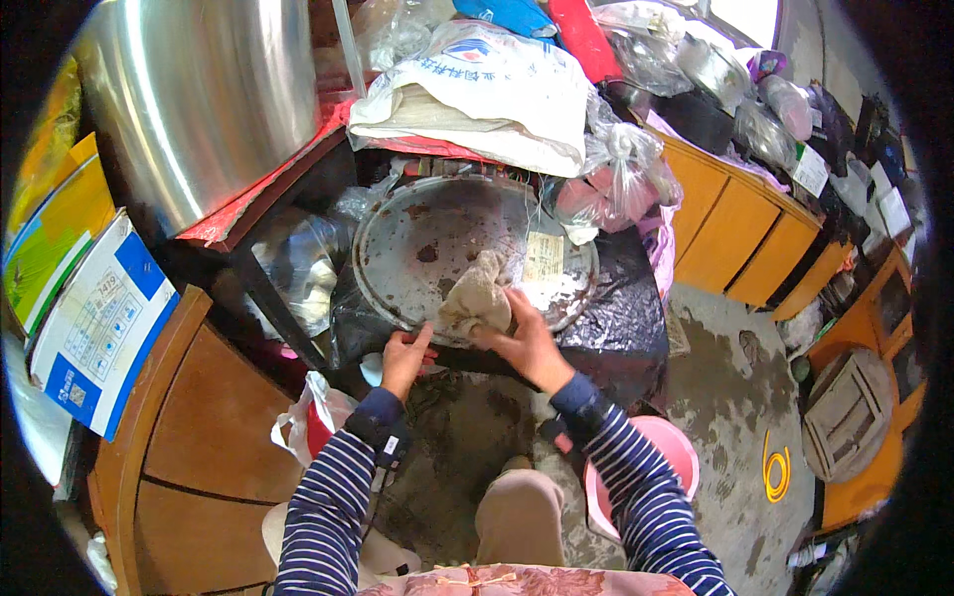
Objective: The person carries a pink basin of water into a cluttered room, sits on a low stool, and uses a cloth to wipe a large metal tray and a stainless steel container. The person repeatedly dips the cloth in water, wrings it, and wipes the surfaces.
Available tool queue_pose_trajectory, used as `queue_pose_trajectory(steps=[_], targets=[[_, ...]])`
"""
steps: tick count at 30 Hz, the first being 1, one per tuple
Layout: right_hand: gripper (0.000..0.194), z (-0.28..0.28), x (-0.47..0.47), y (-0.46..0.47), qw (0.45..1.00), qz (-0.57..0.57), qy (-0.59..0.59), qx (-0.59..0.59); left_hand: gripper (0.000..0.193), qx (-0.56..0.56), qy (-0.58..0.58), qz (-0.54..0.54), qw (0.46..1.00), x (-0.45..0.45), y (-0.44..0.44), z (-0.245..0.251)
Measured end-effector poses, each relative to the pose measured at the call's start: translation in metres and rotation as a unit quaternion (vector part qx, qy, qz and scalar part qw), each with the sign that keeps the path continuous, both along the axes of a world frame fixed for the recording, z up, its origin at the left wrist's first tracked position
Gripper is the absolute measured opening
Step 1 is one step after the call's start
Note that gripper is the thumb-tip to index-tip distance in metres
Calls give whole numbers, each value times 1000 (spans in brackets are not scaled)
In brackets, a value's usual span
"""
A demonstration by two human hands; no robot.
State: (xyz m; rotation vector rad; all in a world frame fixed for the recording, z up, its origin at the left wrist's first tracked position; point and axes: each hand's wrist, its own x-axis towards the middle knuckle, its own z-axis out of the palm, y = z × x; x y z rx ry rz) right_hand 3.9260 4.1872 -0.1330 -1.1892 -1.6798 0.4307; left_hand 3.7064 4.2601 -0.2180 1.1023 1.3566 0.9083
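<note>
A large round metal tray (pixel 387 246) with rust-brown stains and a raised rim lies on a surface wrapped in black plastic (pixel 618 298). My right hand (pixel 531 344) grips a crumpled beige cloth (pixel 481 294), which rests against the tray's near part. At the near-left rim is my left hand (pixel 406 361), thumb on the edge and fingers partly hidden below it. A paper label (pixel 544 257) bearing writing sticks to the tray's right half, beside a shiny wet-looking patch.
Behind the tray sits a white printed sack (pixel 514 89), with a clear bag of pink items (pixel 615 182) at its right. A big steel drum (pixel 201 97) stands left. Below are a pink basin (pixel 671 454) and a white plastic bag (pixel 305 417). Yellow tubing (pixel 777 477) lies on the floor.
</note>
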Motion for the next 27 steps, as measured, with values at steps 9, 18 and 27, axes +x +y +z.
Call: queue_pose_trajectory(steps=[9,18,27], targets=[[68,-36,100,75,899,6,-437,-21,26,-2,-122,58,991,25,23,-28],[62,-41,142,124,874,-204,-405,-173,23,-27,-97,52,994,32,6,-26],[81,-51,196,116,928,-30,-317,-194,19,-27,-128,49,990,34,5,-38]])
